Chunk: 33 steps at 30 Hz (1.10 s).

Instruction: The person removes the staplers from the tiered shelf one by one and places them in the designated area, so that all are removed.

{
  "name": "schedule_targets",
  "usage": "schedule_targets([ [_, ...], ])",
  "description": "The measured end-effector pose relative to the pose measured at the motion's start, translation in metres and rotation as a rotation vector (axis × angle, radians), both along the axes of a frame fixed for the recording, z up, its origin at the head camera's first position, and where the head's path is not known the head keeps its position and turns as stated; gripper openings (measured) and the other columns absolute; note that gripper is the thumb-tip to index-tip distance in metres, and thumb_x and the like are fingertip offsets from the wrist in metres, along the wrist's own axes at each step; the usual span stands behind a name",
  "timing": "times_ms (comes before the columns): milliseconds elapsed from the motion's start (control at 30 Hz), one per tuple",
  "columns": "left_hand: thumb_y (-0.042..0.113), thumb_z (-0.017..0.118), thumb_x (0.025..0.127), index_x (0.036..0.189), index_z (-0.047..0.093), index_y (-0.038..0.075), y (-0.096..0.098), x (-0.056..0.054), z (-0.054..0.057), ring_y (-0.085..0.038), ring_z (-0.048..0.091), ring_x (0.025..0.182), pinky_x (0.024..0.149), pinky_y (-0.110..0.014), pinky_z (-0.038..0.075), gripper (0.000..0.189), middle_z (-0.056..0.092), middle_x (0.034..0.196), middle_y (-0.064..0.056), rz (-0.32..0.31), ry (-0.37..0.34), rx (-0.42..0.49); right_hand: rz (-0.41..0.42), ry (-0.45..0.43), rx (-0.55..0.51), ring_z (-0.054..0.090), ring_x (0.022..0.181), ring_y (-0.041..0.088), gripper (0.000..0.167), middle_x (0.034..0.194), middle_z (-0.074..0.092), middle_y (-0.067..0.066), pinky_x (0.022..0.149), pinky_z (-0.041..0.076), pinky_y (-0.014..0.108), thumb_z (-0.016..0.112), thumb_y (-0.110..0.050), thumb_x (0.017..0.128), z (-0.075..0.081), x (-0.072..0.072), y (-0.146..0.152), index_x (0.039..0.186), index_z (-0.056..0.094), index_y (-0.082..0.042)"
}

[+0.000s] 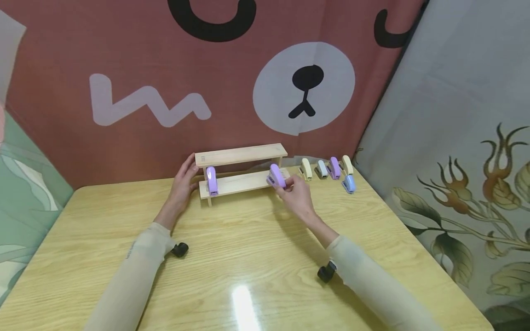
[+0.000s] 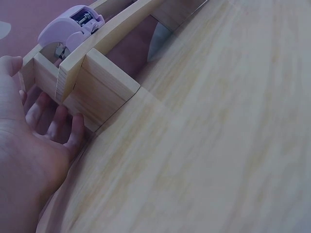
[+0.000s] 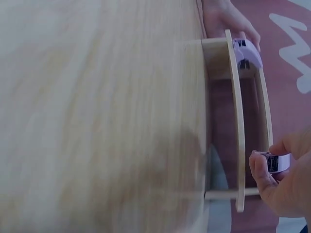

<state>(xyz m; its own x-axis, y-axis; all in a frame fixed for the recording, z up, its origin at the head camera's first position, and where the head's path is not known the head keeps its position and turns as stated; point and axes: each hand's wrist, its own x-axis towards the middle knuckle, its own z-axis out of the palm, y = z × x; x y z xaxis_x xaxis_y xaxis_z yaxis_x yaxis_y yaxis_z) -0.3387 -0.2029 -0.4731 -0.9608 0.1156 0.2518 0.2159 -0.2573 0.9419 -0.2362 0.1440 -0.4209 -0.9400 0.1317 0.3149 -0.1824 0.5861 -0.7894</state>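
A two-tier wooden rack (image 1: 236,185) stands at the back of the table. My left hand (image 1: 181,186) rests against its left end, with the fingers along the end panel (image 2: 99,90). One purple mini stapler (image 1: 211,180) sits on the lower tier at the left; the left wrist view shows that stapler (image 2: 70,29) close above my left fingers. At the right end of the lower tier, my right hand (image 1: 297,195) pinches another purple stapler (image 1: 275,175) between thumb and fingers. In the right wrist view this stapler (image 3: 278,163) is partly hidden by my fingers.
Right of the rack stand more mini staplers: a cream one (image 1: 305,169), a grey-blue one (image 1: 320,169), a purple one (image 1: 333,168), another cream one (image 1: 347,164) and a blue one (image 1: 349,184). A printed curtain (image 1: 232,115) hangs right behind the rack.
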Motion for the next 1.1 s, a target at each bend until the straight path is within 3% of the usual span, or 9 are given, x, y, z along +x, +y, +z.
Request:
schedule_targets([
  [300, 0.036, 0.056, 0.106, 0.162, 0.031, 0.029, -0.001, -0.002, 0.002, -0.04, 0.031, 0.141, 0.101, -0.047, 0.039, 0.061, 0.034, 0.162, -0.007, -0.009, -0.008, 0.0, -0.044, -0.024, -0.012, 0.07, 0.072, 0.022, 0.021, 0.089, 0.07, 0.017, 0.054, 0.053, 0.025, 0.074, -0.007, 0.088, -0.007, 0.004, 0.045, 0.102, 0.064, 0.005],
  [667, 0.036, 0.055, 0.107, 0.162, 0.03, 0.028, -0.002, -0.003, 0.004, -0.041, 0.029, 0.141, 0.099, -0.046, 0.041, 0.062, 0.03, 0.163, -0.009, -0.01, -0.009, 0.01, -0.158, -0.064, 0.027, 0.067, 0.073, 0.019, 0.023, 0.093, 0.069, 0.018, 0.06, 0.05, 0.022, 0.07, -0.009, 0.09, -0.012, 0.008, 0.106, 0.105, 0.062, 0.006],
  [1000, 0.037, 0.055, 0.106, 0.162, 0.029, 0.028, -0.002, -0.001, 0.001, -0.039, 0.029, 0.142, 0.099, -0.046, 0.04, 0.062, 0.03, 0.163, -0.009, -0.014, -0.014, -0.006, -0.25, -0.108, 0.046, 0.063, 0.088, 0.032, 0.029, 0.098, 0.067, 0.022, 0.071, 0.05, 0.026, 0.072, -0.013, 0.093, -0.021, 0.009, 0.151, 0.108, 0.063, 0.01],
  [1100, 0.038, 0.055, 0.107, 0.163, 0.028, 0.029, -0.002, -0.002, 0.001, -0.039, 0.029, 0.142, 0.098, -0.045, 0.041, 0.063, 0.029, 0.163, -0.008, -0.017, -0.013, -0.013, -0.25, -0.121, 0.032, 0.064, 0.084, 0.031, 0.03, 0.095, 0.067, 0.022, 0.069, 0.051, 0.026, 0.073, -0.015, 0.094, -0.022, 0.006, 0.159, 0.106, 0.062, 0.01],
])
